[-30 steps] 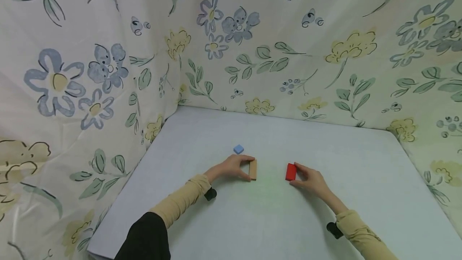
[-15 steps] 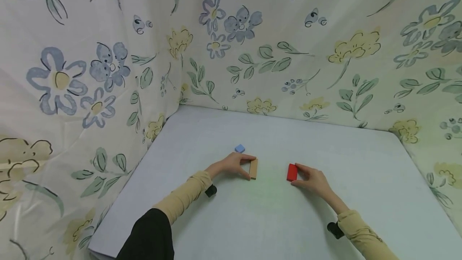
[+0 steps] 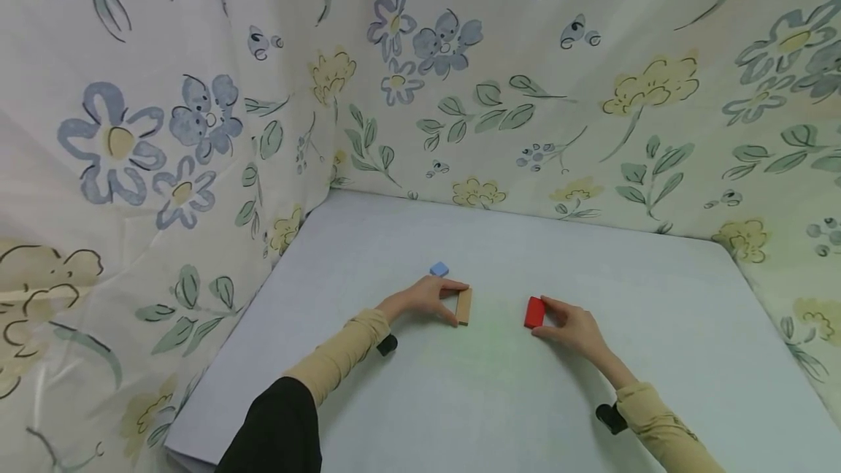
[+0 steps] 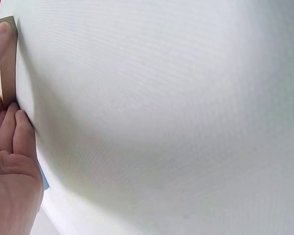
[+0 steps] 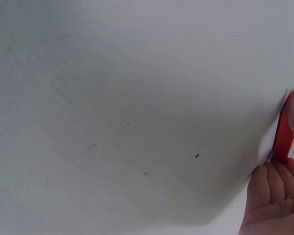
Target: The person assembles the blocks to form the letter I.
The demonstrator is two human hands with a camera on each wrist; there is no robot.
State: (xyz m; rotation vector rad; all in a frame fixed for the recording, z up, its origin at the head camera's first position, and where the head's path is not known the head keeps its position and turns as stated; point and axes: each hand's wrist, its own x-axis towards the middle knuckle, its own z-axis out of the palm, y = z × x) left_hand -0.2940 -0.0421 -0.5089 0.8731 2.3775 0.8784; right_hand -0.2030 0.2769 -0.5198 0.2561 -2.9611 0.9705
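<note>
My left hand (image 3: 430, 298) pinches a tan wooden block (image 3: 463, 306) between thumb and fingers, gripping it by its two short ends. In the left wrist view the same wooden block (image 4: 9, 68) is low over the white surface, thumb at one end and fingers at the other. To the right, my right hand (image 3: 573, 329) pinches a red block (image 3: 535, 312) the same way. The right wrist view shows the red block (image 5: 285, 129) at the far right edge, partly behind the thumb. A gap of white tabletop separates the two blocks.
A small blue block (image 3: 439, 268) lies just behind my left hand. All this is on a white table (image 3: 591, 261), with a floral curtain (image 3: 499, 93) along its back and left sides. Black wrist cameras (image 3: 388, 344) hang below the sleeves.
Both hands keep their hold on the wooden block and the red block, hardly moving. The whole head view has shifted slightly, so everything appears a little farther right.
</note>
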